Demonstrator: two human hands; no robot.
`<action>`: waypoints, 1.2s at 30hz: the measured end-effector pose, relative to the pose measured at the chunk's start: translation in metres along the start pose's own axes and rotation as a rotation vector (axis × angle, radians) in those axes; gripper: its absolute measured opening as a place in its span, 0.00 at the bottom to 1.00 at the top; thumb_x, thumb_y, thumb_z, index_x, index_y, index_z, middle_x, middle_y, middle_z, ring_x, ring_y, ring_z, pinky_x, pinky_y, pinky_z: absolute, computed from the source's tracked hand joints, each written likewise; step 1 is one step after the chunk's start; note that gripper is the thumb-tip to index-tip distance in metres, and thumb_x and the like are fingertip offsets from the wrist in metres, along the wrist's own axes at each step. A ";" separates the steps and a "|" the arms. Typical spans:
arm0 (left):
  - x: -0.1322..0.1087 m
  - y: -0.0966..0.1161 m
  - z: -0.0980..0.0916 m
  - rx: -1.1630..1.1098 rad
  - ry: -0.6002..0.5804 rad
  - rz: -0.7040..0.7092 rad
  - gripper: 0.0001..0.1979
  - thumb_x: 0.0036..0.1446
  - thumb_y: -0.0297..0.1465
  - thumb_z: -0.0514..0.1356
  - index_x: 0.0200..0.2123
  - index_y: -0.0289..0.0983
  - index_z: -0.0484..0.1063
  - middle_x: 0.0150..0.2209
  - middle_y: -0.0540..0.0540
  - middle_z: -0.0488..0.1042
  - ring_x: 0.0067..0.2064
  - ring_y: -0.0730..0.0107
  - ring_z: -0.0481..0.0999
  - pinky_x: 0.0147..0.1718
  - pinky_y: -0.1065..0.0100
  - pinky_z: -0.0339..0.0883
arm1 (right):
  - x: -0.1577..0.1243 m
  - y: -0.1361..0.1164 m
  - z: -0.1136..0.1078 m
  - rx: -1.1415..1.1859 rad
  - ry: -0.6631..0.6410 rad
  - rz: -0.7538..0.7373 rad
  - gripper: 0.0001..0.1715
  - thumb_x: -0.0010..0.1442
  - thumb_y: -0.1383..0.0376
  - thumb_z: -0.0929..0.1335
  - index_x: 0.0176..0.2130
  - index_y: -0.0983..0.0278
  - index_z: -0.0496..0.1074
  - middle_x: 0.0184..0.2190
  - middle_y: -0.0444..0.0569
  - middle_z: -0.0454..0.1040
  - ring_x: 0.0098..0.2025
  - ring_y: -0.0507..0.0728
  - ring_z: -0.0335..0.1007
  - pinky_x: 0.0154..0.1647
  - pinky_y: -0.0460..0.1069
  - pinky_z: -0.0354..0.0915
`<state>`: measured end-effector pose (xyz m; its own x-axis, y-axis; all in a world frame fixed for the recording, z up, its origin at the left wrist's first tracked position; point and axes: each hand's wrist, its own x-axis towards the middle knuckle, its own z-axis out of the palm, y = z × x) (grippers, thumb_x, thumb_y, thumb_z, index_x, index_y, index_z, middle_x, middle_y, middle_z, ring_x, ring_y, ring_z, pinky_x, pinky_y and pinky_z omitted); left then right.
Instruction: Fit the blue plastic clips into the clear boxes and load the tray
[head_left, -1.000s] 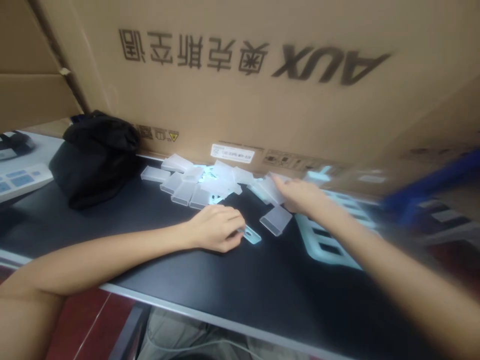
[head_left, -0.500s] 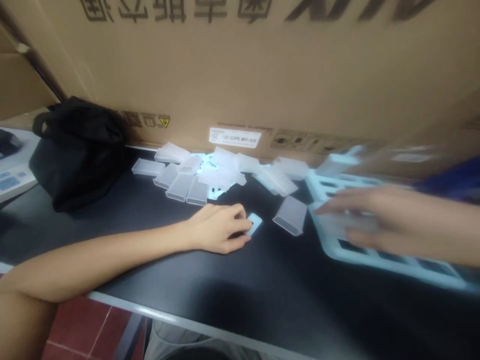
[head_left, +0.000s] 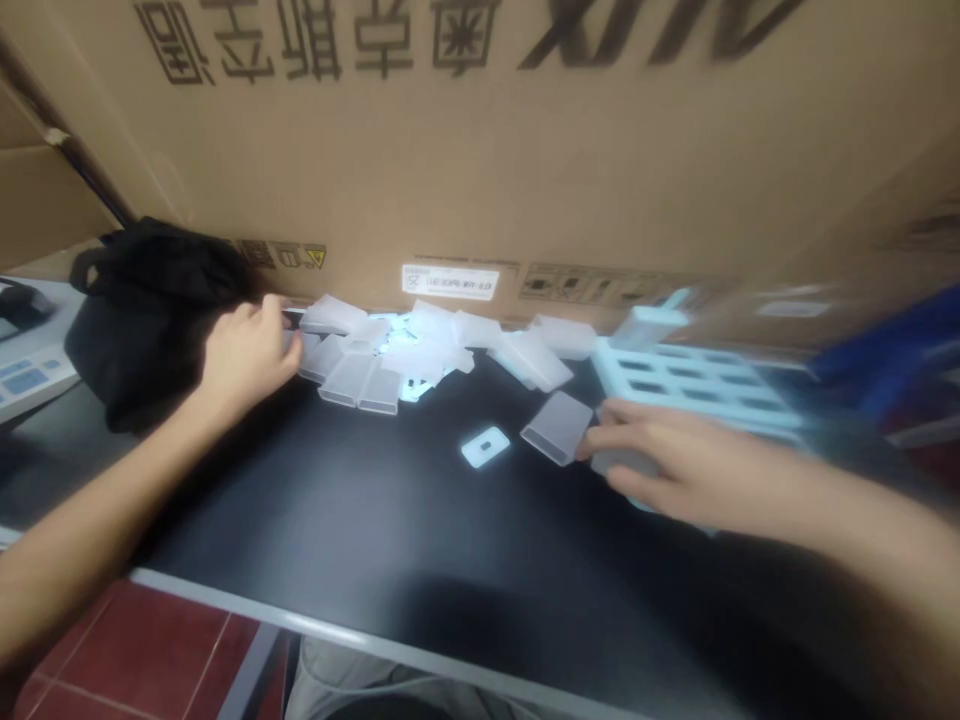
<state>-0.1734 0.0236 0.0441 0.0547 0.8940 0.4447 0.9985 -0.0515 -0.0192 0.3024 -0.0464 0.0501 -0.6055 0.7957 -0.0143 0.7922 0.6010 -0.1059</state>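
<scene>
My left hand (head_left: 251,350) is at the far left of a pile of frosted plastic sleeves (head_left: 349,380), its thumb and fingers closed around the end sleeve (head_left: 291,340), which is mostly hidden. My right hand (head_left: 664,455), slightly blurred, pinches another frosted sleeve (head_left: 628,461) by the near left corner of a light blue slotted rack (head_left: 697,395). Just left of its fingertips, a single flat sleeve (head_left: 559,428) lies on the table. A small light blue plate (head_left: 485,447) with a dark hole lies alone between my hands.
Light blue pieces (head_left: 409,340) lie among the sleeves in the pile. A large cardboard box (head_left: 480,170) stands behind the black table (head_left: 337,530). On the left are a black bag (head_left: 150,320) and a white device with buttons (head_left: 37,365). A blue object (head_left: 900,350) is at right.
My left hand has let go of the small blue plate and moved left to the end sleeve. My right hand has moved left and slightly down from over the rack, still holding its sleeve.
</scene>
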 end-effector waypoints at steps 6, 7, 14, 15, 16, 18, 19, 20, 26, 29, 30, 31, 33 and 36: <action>-0.006 -0.022 0.034 -0.154 -0.185 -0.082 0.27 0.59 0.35 0.56 0.62 0.35 0.64 0.59 0.30 0.75 0.60 0.39 0.74 0.56 0.44 0.72 | 0.009 -0.033 0.012 -0.147 0.018 0.009 0.26 0.63 0.65 0.66 0.57 0.56 0.81 0.42 0.52 0.78 0.32 0.57 0.78 0.31 0.50 0.69; -0.005 -0.018 0.038 -0.194 -0.173 -0.061 0.28 0.59 0.34 0.56 0.62 0.35 0.64 0.59 0.31 0.75 0.61 0.40 0.73 0.58 0.45 0.72 | 0.009 -0.036 0.012 -0.174 0.045 0.013 0.28 0.63 0.65 0.66 0.59 0.56 0.79 0.42 0.52 0.77 0.31 0.57 0.77 0.30 0.50 0.68; -0.007 0.008 0.041 -0.420 -0.074 0.067 0.25 0.66 0.34 0.52 0.64 0.33 0.62 0.62 0.33 0.75 0.62 0.48 0.73 0.62 0.46 0.69 | 0.008 -0.038 0.009 -0.170 0.220 0.044 0.25 0.67 0.64 0.62 0.59 0.61 0.75 0.44 0.53 0.77 0.31 0.56 0.74 0.29 0.50 0.66; -0.011 0.014 0.037 -0.419 -0.036 0.054 0.24 0.68 0.36 0.52 0.64 0.33 0.62 0.62 0.33 0.74 0.61 0.48 0.74 0.61 0.46 0.70 | 0.007 -0.038 0.008 -0.145 0.242 0.038 0.25 0.68 0.63 0.62 0.59 0.61 0.75 0.45 0.53 0.77 0.32 0.56 0.75 0.29 0.50 0.66; -0.016 0.022 0.032 -0.402 0.006 0.050 0.24 0.69 0.38 0.51 0.63 0.34 0.63 0.61 0.33 0.75 0.60 0.48 0.74 0.59 0.47 0.70 | 0.007 -0.038 0.008 -0.123 0.264 0.033 0.24 0.68 0.62 0.62 0.59 0.61 0.75 0.47 0.54 0.78 0.33 0.57 0.75 0.30 0.51 0.67; -0.033 0.047 0.019 -0.316 0.072 0.121 0.22 0.70 0.42 0.52 0.59 0.35 0.68 0.56 0.35 0.77 0.57 0.47 0.75 0.56 0.48 0.71 | 0.005 -0.039 0.007 -0.097 0.298 0.011 0.24 0.69 0.61 0.62 0.59 0.60 0.74 0.49 0.55 0.78 0.35 0.58 0.76 0.32 0.52 0.69; -0.044 0.063 0.013 -0.281 0.059 0.218 0.21 0.70 0.44 0.52 0.55 0.35 0.70 0.51 0.36 0.78 0.53 0.49 0.77 0.53 0.50 0.72 | 0.004 -0.040 0.008 -0.092 0.311 -0.004 0.23 0.69 0.62 0.62 0.59 0.60 0.74 0.50 0.56 0.78 0.37 0.59 0.77 0.34 0.52 0.71; -0.056 0.081 0.008 -0.257 0.032 0.342 0.21 0.70 0.46 0.53 0.51 0.36 0.72 0.46 0.38 0.79 0.48 0.51 0.78 0.48 0.52 0.72 | 0.003 -0.040 0.008 -0.090 0.322 -0.024 0.23 0.69 0.62 0.62 0.59 0.59 0.74 0.50 0.56 0.78 0.38 0.59 0.77 0.36 0.53 0.72; -0.089 0.174 0.011 -0.221 -0.016 0.804 0.22 0.70 0.49 0.56 0.51 0.37 0.72 0.44 0.40 0.79 0.44 0.56 0.78 0.37 0.60 0.68 | 0.000 -0.040 0.012 -0.098 0.400 -0.095 0.22 0.70 0.65 0.63 0.59 0.59 0.74 0.52 0.56 0.79 0.45 0.62 0.80 0.41 0.54 0.75; -0.079 0.188 0.020 -0.204 -0.039 0.775 0.15 0.70 0.42 0.58 0.49 0.36 0.71 0.44 0.41 0.79 0.46 0.55 0.77 0.41 0.58 0.68 | -0.001 -0.037 0.013 -0.114 0.426 -0.108 0.22 0.69 0.65 0.64 0.59 0.59 0.75 0.51 0.56 0.79 0.43 0.62 0.80 0.37 0.54 0.75; -0.076 0.189 0.021 -0.212 -0.050 0.773 0.14 0.70 0.41 0.58 0.48 0.36 0.71 0.43 0.42 0.79 0.46 0.55 0.77 0.41 0.57 0.67 | -0.001 -0.036 0.014 -0.112 0.450 -0.119 0.22 0.69 0.66 0.64 0.59 0.59 0.75 0.50 0.56 0.80 0.43 0.62 0.80 0.36 0.53 0.74; -0.074 0.188 0.023 -0.227 -0.058 0.777 0.13 0.70 0.40 0.58 0.47 0.36 0.71 0.42 0.42 0.79 0.45 0.55 0.77 0.42 0.57 0.67 | -0.001 -0.035 0.014 -0.104 0.484 -0.137 0.22 0.68 0.66 0.65 0.59 0.59 0.75 0.49 0.56 0.80 0.42 0.61 0.80 0.35 0.53 0.74; -0.073 0.185 0.023 -0.271 -0.066 0.803 0.12 0.71 0.39 0.57 0.48 0.36 0.70 0.42 0.44 0.79 0.45 0.56 0.77 0.42 0.57 0.66 | -0.001 -0.035 0.013 -0.060 0.565 -0.192 0.21 0.68 0.68 0.66 0.59 0.60 0.74 0.49 0.55 0.80 0.42 0.60 0.80 0.35 0.51 0.73; -0.074 0.182 0.023 -0.348 -0.097 0.847 0.13 0.70 0.38 0.58 0.51 0.36 0.68 0.44 0.44 0.80 0.45 0.58 0.78 0.43 0.58 0.64 | -0.001 -0.036 0.012 0.044 0.630 -0.263 0.23 0.67 0.71 0.68 0.60 0.61 0.72 0.49 0.55 0.79 0.43 0.58 0.79 0.39 0.51 0.74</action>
<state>0.0040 -0.0416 -0.0123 0.7829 0.5292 0.3272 0.5676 -0.8229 -0.0270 0.2734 -0.0699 0.0424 -0.6076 0.5235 0.5972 0.6128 0.7874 -0.0668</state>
